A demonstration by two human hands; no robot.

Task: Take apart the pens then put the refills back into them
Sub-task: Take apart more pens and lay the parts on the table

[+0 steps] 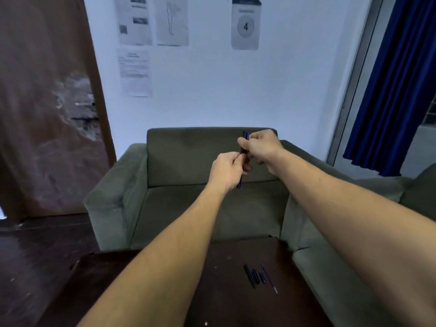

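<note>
I hold a dark blue pen [243, 147] nearly upright in the air, in front of the armchair's backrest. My left hand [226, 171] grips its lower half; the pen's bottom end sticks out below the fist. My right hand [262, 147] pinches its upper part, with the top end showing above the fingers. On the dark wooden table [224, 298] below lie several dark pen parts [253, 276] side by side, and a thin refill [269, 278] with a pale tip lies just right of them.
A green armchair [184, 204] stands behind the table, and another green seat [330, 279] flanks the table's right edge. Papers hang on the white wall [212, 90]. A brown door [47, 114] is at left, a blue curtain [396, 90] at right.
</note>
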